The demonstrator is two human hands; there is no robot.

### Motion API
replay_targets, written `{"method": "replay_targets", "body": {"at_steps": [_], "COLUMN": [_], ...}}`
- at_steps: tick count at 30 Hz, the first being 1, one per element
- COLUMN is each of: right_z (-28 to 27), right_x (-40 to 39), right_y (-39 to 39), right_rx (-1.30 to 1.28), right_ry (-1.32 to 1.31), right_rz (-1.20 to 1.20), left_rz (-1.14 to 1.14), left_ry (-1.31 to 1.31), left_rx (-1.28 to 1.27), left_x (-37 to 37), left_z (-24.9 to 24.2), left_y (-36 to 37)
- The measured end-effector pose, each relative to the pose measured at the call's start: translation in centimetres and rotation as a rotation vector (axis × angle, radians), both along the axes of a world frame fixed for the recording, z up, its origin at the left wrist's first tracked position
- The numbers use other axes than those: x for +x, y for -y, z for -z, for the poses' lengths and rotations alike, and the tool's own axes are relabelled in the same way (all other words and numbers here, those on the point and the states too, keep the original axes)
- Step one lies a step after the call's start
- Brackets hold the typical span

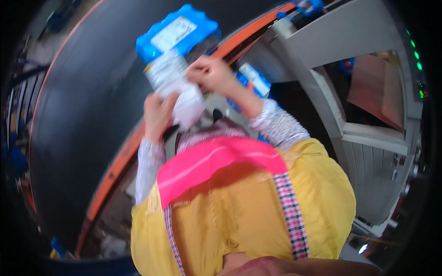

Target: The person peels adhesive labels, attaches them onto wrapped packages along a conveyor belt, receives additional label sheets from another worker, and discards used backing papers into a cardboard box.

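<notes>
A stack of white label sheets, blurred by motion, is in my left hand, its thumb lying over the near left edge. My right hand is closed in a pinch at the right edge of the sheets; what its fingertips hold is hidden. Just beyond the sheets, a blue plastic-wrapped package with a white label lies on the black conveyor belt. The far end of the sheets overlaps the near side of this package in view.
An orange rail edges the curved belt. Below my right forearm sits another blue package with a white label. A grey machine housing with an opening stands on the right. Green indicator lights glow at the far right.
</notes>
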State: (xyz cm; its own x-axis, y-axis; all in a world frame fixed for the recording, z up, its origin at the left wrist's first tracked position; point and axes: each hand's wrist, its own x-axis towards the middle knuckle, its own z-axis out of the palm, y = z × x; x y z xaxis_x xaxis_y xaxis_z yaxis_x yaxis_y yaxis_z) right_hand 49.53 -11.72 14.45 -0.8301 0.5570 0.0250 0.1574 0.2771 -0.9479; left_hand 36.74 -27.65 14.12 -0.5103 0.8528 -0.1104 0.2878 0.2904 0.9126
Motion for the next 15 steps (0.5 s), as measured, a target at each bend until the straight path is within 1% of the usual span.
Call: {"method": "replay_targets", "body": {"at_steps": [2, 3, 4, 6, 8, 9, 12, 15], "right_z": [0.7, 1.4, 1.7, 1.7, 2.5, 2.9, 3.6, 4.3], "right_x": [1.7, 2.2, 2.8, 3.5, 4.2, 4.4, 5.1, 5.1], "right_y": [0.5, 0.4, 0.3, 1.3, 1.6, 2.3, 2.0, 2.1], "right_rx": [-0.046, -0.117, -0.181, -0.290, -0.255, -0.250, -0.253, -0.272], "right_ry": [0.003, 0.003, 0.006, -0.037, 0.014, -0.001, -0.050, -0.057], "right_rz": [0.073, 0.143, 0.220, 0.281, 0.357, 0.406, 0.547, 0.635], "left_rz": [0.097, 0.132, 0.152, 0.167, 0.184, 0.194, 0.339, 0.338], "left_ry": [0.088, 0.179, 0.244, 0.514, 0.770, 0.900, 0.626, 0.667], "left_rx": [0.024, 0.053, 0.072, 0.007, 0.063, 0.090, 0.132, 0.122], "left_x": [0.6, 0.8, 1.4, 2.2, 2.5, 2.8, 4.2, 4.8], "left_z": [1.2, 2.9, 2.8, 1.8, 4.9, 5.5, 5.7, 6.7], "left_y": [-1.7, -2.8, -3.8, -3.4, -3.4, -3.1, -3.2, -3.3]}}
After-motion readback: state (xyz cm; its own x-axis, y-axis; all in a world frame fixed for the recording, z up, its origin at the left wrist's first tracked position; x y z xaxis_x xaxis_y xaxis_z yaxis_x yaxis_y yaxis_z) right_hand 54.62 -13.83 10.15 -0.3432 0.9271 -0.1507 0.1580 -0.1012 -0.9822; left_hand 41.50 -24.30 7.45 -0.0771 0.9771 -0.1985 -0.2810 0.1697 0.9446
